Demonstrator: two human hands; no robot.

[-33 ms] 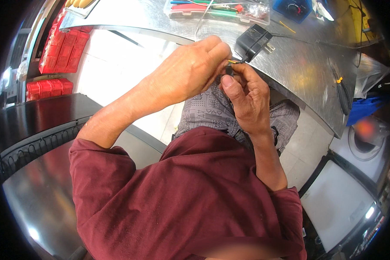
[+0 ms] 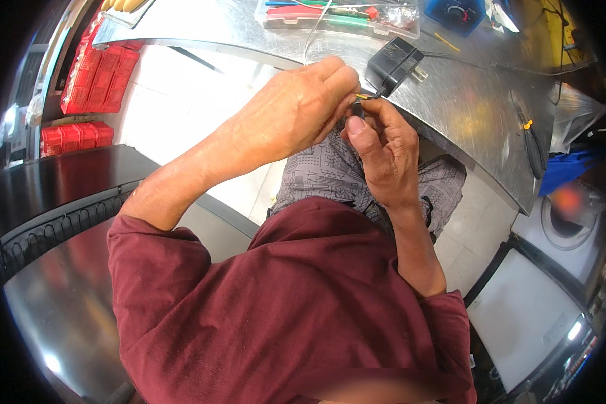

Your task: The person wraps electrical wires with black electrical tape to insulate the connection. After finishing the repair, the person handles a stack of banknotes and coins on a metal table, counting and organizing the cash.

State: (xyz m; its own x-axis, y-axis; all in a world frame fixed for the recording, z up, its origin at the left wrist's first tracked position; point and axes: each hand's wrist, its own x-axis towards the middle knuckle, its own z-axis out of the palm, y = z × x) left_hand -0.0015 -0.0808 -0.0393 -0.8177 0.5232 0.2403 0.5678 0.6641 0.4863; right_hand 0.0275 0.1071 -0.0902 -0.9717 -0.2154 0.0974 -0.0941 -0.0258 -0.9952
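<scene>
Over my lap, at the metal table's near edge, my left hand (image 2: 306, 101) is closed with its fingers curled under; what it grips is hidden. Touching it, my right hand (image 2: 389, 145) pinches a small black piece (image 2: 357, 109) between thumb and fingers. Just above that piece, a short yellow wire end (image 2: 362, 96) and a dark cable show between the hands. A black power adapter (image 2: 390, 66) with two metal prongs lies on the table just beyond my right hand.
The metal table (image 2: 464, 101) holds a clear plastic box (image 2: 340, 23) of coloured parts, a blue device with a dial (image 2: 456, 13), a loose yellow wire bit (image 2: 447, 42), and pliers (image 2: 533, 145) at right. Red crates (image 2: 101, 77) stand at left, beside a dark glossy surface (image 2: 67, 182).
Almost nothing differs. My right thumb and the small black piece have shifted very slightly; both hands keep their places.
</scene>
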